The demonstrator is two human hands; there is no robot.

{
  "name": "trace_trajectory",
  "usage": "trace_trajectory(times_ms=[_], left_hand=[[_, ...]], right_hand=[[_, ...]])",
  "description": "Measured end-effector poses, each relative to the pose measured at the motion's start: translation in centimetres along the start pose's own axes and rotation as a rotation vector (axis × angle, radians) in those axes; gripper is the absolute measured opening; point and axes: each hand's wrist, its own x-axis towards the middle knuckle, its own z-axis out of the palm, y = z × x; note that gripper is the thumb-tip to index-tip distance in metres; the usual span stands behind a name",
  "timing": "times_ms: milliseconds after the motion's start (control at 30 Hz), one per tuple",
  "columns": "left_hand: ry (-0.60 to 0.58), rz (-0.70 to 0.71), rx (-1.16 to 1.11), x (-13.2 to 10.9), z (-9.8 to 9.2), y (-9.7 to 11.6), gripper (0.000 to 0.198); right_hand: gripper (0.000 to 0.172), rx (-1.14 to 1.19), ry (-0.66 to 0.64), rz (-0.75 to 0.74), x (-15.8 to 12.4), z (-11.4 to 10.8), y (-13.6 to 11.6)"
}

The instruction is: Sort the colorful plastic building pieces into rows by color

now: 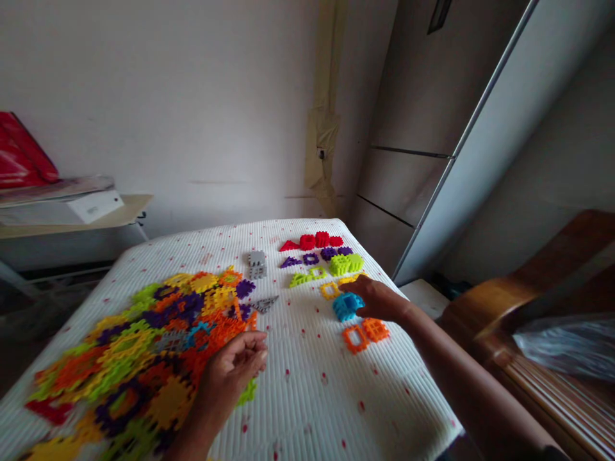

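On a white quilted mattress, a large heap of plastic waffle blocks covers the near left corner; red, purple and green rows lie sorted toward the far edge. The right hand lies half-open against a blue block, its grip unclear; the left hand, loosely curled, holds nothing visible at the heap's edge.

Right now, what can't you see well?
Head view:
- Blue piece: partly hidden by the right hand.
- Pile: pieces under the left hand are hidden; the picture's bottom edge cuts it off.
- Red bag: cut off by the left edge.
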Motion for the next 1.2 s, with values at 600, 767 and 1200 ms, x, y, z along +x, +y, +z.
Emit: trace_trajectory(times_ms=[600, 767, 1200], left_hand=[[-0.016, 0.011, 0.0, -0.2, 0.1, -0.2, 0.029], [0.04, 0.183, 0.215, -0.1, 0.0, -0.3, 0.02], [0.127, 0.235, 1.307, -0.6, -0.9, 0.3, 0.032]], right_hand=[[0.072, -0.023, 0.002, -0.07, -0.2, 0.1, -0.5], [0.051, 0.102, 0.134, -0.102, 0.1, 0.3, -4.0], [0.042, 0.035, 0.028, 0.022, 10.3, 7.4, -13.9]])
